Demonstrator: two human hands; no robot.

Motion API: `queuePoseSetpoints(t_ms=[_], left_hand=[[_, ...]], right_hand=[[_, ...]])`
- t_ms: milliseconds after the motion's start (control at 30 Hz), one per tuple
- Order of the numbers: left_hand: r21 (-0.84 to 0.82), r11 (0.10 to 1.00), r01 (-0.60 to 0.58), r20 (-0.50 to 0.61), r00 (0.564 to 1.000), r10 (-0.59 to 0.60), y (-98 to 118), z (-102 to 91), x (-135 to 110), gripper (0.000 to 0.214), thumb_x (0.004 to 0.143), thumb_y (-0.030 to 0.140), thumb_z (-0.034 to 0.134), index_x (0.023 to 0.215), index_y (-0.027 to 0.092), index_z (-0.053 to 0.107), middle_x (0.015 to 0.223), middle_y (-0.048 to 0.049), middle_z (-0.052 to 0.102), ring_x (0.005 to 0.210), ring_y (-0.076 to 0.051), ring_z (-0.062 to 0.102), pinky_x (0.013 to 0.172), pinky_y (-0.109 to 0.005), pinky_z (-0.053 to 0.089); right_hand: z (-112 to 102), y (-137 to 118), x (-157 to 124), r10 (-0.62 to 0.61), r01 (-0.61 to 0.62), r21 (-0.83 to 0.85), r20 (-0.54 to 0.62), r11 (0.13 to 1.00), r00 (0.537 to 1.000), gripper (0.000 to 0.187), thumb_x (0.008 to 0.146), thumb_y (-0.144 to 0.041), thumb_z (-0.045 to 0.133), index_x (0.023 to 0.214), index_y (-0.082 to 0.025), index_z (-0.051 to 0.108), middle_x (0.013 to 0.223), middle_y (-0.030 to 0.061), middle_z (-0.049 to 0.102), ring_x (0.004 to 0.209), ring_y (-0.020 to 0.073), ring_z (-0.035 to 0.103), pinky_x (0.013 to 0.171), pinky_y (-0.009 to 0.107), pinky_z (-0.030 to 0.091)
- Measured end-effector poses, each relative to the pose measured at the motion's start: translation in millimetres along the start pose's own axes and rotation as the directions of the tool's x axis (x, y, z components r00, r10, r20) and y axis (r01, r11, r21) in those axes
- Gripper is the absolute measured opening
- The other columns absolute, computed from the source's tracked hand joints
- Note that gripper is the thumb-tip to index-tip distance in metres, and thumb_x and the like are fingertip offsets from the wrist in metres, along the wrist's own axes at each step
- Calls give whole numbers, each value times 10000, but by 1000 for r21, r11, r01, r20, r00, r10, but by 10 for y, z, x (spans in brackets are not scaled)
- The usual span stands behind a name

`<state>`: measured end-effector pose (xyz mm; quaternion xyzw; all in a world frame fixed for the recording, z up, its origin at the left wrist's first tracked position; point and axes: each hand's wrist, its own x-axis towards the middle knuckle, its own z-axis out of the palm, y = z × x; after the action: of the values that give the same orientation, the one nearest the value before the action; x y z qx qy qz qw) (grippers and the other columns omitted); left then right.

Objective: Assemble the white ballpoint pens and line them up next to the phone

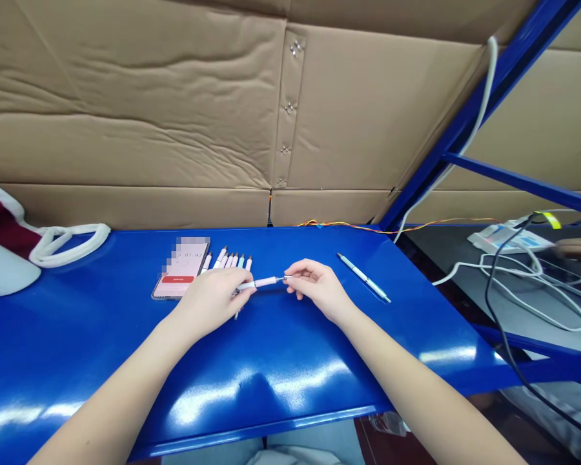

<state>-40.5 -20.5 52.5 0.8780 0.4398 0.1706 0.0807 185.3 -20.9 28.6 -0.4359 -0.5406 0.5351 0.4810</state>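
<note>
My left hand (216, 295) is closed around a pale pink-and-white pen (266, 281), held nearly level above the blue table with its narrow end pointing right. At that end, the thumb and fingertips of my right hand (317, 287) pinch the small pale tip; whether it is still joined to the barrel is too small to tell. Behind my left hand several pink, white and light blue pens (230, 260) lie side by side, partly covered by it. To the right of my right hand lies a single pale green pen (365, 278), slanted on the table.
A phone (186, 258) showing a timer lies left of the pens. The blue table (290, 361) meets a cardboard wall (174, 116). At left are a white cylinder (4, 271) and a white looped strap (72, 245). Cables (527, 290) and another person's hand (578, 248) are at right.
</note>
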Motion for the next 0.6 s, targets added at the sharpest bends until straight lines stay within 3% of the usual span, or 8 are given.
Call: queuePoseSetpoints(t_ms=[233,433,600], left_hand=[[12,1000,1,15,1000,-2,12,7,3,192,884,331,449,933,220,597,843,-18,677,746,-178,608,640,-266,423],[4,1000,-20,21,1000,20,53,40,6,194,896,309,424,899,204,587,832,-26,647,736,-174,590,636,-271,420],[-13,999,-39,-27,999,39,33,92,5,185,908,294,402,912,192,556,875,-48,612,800,-184,566,688,-288,437]], right_hand=[[3,27,-2,16,-14,-70,22,997,1000,203,646,-278,712,807,-173,647,711,16,636,574,118,591,417,195,379],[14,61,-6,-84,92,-201,45,975,995,147,668,-265,674,788,-183,650,731,16,649,665,131,605,625,261,495],[5,63,-14,-95,101,-341,34,935,995,122,720,-270,631,806,-186,653,697,9,648,598,123,590,591,255,482]])
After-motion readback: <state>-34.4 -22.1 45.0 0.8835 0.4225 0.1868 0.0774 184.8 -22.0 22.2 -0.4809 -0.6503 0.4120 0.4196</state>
